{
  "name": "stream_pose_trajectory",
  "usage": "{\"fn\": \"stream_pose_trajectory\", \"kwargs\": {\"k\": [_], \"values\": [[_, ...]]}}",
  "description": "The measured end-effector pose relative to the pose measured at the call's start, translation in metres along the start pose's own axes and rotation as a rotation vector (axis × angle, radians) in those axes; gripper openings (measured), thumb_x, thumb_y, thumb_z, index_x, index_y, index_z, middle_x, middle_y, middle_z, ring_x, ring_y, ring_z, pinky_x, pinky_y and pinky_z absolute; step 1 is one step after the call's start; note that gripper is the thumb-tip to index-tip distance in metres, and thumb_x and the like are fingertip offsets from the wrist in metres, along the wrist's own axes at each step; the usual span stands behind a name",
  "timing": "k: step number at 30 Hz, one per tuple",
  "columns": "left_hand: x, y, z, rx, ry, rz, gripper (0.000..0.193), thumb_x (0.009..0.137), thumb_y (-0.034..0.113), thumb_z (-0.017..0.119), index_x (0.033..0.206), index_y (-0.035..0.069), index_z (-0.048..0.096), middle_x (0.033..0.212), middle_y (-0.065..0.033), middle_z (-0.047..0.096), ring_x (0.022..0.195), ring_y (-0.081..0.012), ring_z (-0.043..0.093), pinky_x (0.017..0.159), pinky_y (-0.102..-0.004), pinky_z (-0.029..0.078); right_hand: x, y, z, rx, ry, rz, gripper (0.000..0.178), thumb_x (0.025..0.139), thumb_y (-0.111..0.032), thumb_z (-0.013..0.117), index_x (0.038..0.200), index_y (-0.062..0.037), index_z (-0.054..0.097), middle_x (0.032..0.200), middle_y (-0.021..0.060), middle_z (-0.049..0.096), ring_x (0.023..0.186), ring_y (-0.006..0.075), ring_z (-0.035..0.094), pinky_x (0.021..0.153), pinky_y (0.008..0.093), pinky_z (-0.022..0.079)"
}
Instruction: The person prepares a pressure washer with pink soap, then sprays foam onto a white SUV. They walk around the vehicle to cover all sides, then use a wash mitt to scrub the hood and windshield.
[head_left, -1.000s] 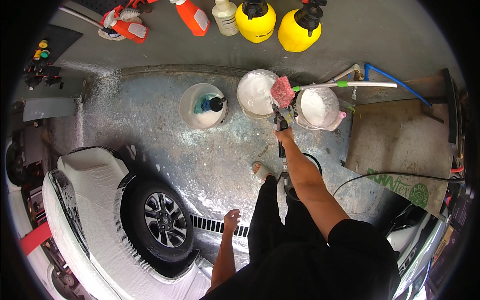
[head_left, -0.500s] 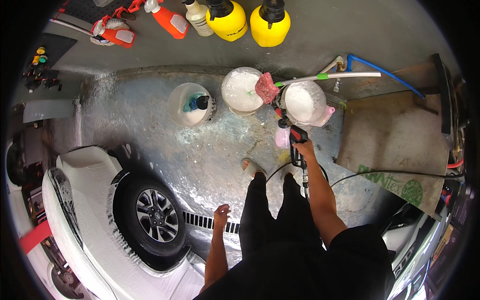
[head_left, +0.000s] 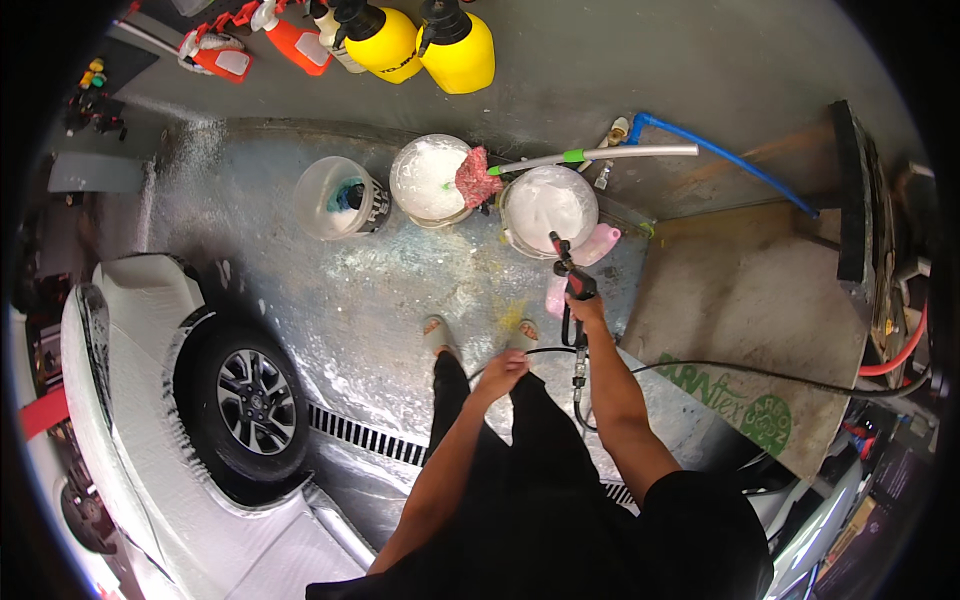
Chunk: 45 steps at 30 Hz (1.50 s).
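Observation:
My right hand [head_left: 590, 309] is wrapped round the grip of a black and red pressure washer spray gun [head_left: 578, 284]. Its nozzle points over the near rim of a white foam-filled bucket [head_left: 550, 212]. A black hose [head_left: 720, 376] runs from the gun's lower end and off to the right. My left hand [head_left: 502, 371] hangs in front of my legs, its fingers loosely curled and nothing visible in them. The hose's loop passes close to its fingertips. Left of the foamy bucket stand a second foamy bucket [head_left: 425, 170] and a clear bucket [head_left: 325, 205] with a dark blue item inside.
A red mitt [head_left: 478, 178] on a pole [head_left: 630, 152] lies across the bucket rims. Pink jugs [head_left: 597, 245] stand beside them. On the left is a foam-covered car [head_left: 130, 370]. A drain grate [head_left: 365, 435] crosses the floor. Yellow pump sprayers [head_left: 457, 50] line the wall.
The view has shifted right. My left hand has come up and inward, closer to the right hand. The gun's nozzle has moved over the right foamy bucket.

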<state>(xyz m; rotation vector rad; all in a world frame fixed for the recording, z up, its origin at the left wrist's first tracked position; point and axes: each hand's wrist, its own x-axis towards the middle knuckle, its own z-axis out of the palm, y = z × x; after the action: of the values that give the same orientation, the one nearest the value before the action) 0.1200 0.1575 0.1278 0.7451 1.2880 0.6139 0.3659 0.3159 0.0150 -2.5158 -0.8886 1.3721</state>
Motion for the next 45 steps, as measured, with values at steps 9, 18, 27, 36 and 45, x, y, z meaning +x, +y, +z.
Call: {"fn": "stream_pose_trajectory", "kwargs": {"k": [9, 18, 27, 36, 45], "values": [[0.103, 0.019, 0.132, 0.194, 0.225, 0.079, 0.080, 0.083, 0.034, 0.077, 0.142, -0.004, 0.040, 0.127, -0.0329, 0.060, 0.119, -0.0453, 0.060, 0.101, -0.0472, 0.048, -0.011, -0.031, 0.012, 0.287, -0.122, 0.119, 0.039, 0.081, -0.037, 0.086, 0.082, -0.0044, 0.064, 0.064, 0.0056, 0.060, 0.048, 0.0168, 0.054, 0.045, 0.0351, 0.047], [0.124, -0.010, 0.088, 0.381, 0.221, -0.077, 0.057, 0.096, 0.031, 0.062, 0.140, -0.002, 0.047, 0.098, -0.0233, 0.070, 0.095, -0.0421, 0.069, 0.080, -0.0466, 0.053, -0.046, -0.033, -0.019, 0.480, -0.546, 0.080, 0.049, 0.082, -0.027, 0.083, 0.118, -0.0051, 0.059, 0.099, 0.0104, 0.067, 0.088, 0.0211, 0.065, 0.076, 0.0428, 0.052], [0.112, 0.024, 0.028, 0.527, 0.229, -0.173, 0.065, 0.098, 0.052, 0.054, 0.140, 0.002, 0.051, 0.120, -0.0331, 0.063, 0.117, -0.0490, 0.059, 0.097, -0.0513, 0.050, -0.146, 0.142, -0.126, 0.288, -0.396, -0.037, 0.049, 0.090, -0.021, 0.073, 0.133, -0.0079, 0.055, 0.100, 0.0075, 0.071, 0.084, 0.0171, 0.068, 0.068, 0.0341, 0.056], [0.152, -0.017, -0.009, 0.444, 0.142, -0.048, 0.049, 0.096, 0.044, 0.061, 0.106, -0.003, 0.067, 0.096, -0.0270, 0.071, 0.092, -0.0429, 0.068, 0.079, -0.0502, 0.052, -0.325, 0.261, -0.250, 0.355, -0.131, 0.079, 0.040, 0.090, -0.014, 0.074, 0.128, -0.0088, 0.062, 0.095, 0.0077, 0.074, 0.078, 0.0142, 0.069, 0.065, 0.0301, 0.057], [0.155, -0.004, -0.005, 0.439, 0.124, -0.075, 0.048, 0.100, 0.046, 0.059, 0.104, -0.002, 0.057, 0.066, -0.0120, 0.062, 0.043, -0.0236, 0.058, 0.039, -0.0390, 0.046, -0.459, 0.025, -0.466, 0.646, 0.593, -1.043, 0.058, 0.090, 0.006, 0.062, 0.144, -0.0038, 0.044, 0.136, 0.0092, 0.059, 0.122, 0.0183, 0.057, 0.099, 0.0325, 0.048]]}}
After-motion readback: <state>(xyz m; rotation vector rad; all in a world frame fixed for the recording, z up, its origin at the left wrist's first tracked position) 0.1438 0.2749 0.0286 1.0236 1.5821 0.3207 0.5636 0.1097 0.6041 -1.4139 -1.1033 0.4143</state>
